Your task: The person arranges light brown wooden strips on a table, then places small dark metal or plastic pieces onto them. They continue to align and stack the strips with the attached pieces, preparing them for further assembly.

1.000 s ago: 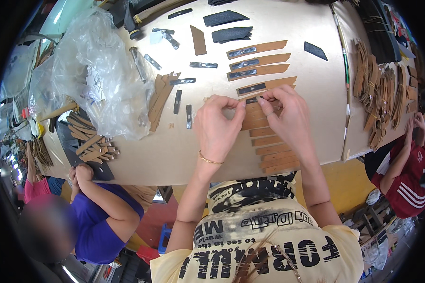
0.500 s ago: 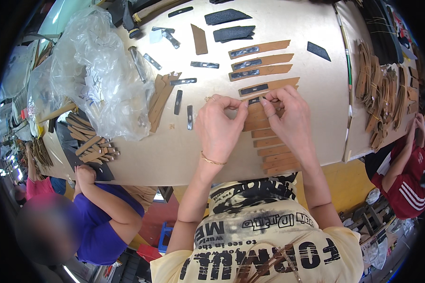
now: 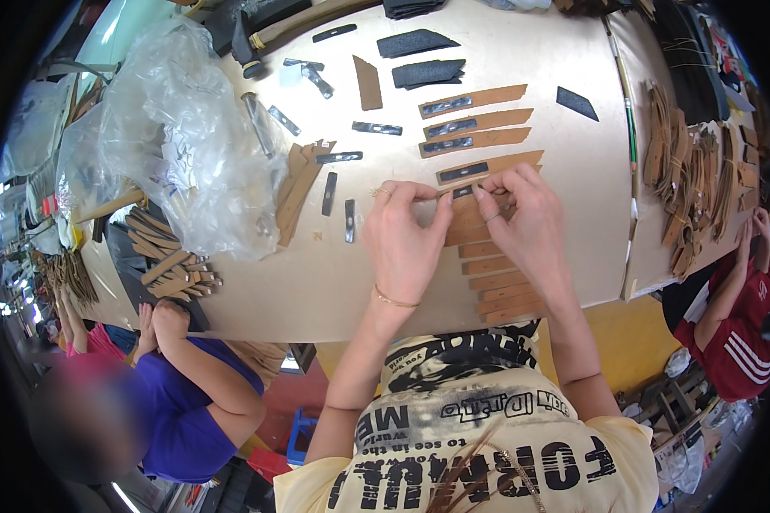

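Note:
My left hand [image 3: 405, 235] and my right hand [image 3: 529, 227] meet over a small dark strip [image 3: 464, 192] with a pale patch. It lies over a brown leather-like strip [image 3: 466, 224] in a column of such pieces. The left thumb and forefinger pinch together at the strip's left end; the right thumb and fingers close on its right end. My fingers hide both ends. Just beyond them a brown strip bears a flat dark strip [image 3: 462, 173]. Farther up, several brown strips [image 3: 500, 96] carry dark shiny strips at their left ends. More brown strips [image 3: 498, 280] continue toward me.
Loose shiny dark strips [image 3: 377, 128] lie left of the column, near a clear plastic bag [image 3: 180, 205] and a hammer [image 3: 250, 56]. Black pieces [image 3: 428, 73] sit at the back. Bundled brown strips [image 3: 672, 188] lie right. Co-workers' arms [image 3: 201, 372] reach the table edge at both sides.
My hands stay at the dark strip, and their fingers have barely shifted. The whole scene sits slightly lower in the picture. At left, a co-worker's second hand now shows beside the first.

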Demonstrator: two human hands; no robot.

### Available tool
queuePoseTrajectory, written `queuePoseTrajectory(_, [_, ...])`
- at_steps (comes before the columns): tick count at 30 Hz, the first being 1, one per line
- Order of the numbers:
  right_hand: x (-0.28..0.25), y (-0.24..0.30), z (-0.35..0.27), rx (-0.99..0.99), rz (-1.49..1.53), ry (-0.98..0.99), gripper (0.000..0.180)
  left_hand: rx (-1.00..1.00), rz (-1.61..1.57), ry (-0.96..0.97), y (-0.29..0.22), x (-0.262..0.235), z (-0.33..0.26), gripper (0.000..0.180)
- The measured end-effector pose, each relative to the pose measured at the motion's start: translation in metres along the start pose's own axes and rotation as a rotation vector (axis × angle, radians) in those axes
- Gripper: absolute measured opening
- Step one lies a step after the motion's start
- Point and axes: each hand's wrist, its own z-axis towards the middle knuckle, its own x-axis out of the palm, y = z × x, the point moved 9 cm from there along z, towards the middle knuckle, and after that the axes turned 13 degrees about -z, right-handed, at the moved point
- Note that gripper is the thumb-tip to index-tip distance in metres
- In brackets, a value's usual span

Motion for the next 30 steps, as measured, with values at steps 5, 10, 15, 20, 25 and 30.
queuePoseTrajectory(5, [0.0,0.001,-0.001,-0.005,0.022,-0.029,0.01,0.282,-0.006,-0.118,-0.007,-0.014,-0.017,0.03])
queuePoseTrajectory(10, [-0.002,-0.001,-0.002,-0.001,0.019,-0.056,0.013,0.468,0.406,0.001,-0.021,0.01,-0.043,0.052])
queuePoseTrajectory(15, [-0.003,0.005,-0.002,-0.042,-0.008,-0.105,0.026,0.448,0.507,0.015,-0.016,0.016,-0.04,0.046])
queuePoseTrajectory(20, [-0.004,-0.005,-0.003,0.084,-0.138,-0.21,0.035,0.436,0.577,0.021,-0.017,0.017,-0.041,0.043])
queuePoseTrajectory(25, [-0.016,-0.011,-0.006,0.094,-0.193,-0.262,0.029,0.402,0.369,0.057,-0.014,0.01,-0.036,0.044])
queuePoseTrajectory(30, [-0.05,-0.008,-0.016,0.045,-0.132,-0.437,0.02,0.426,0.011,-0.019,0.001,-0.028,-0.04,0.041])
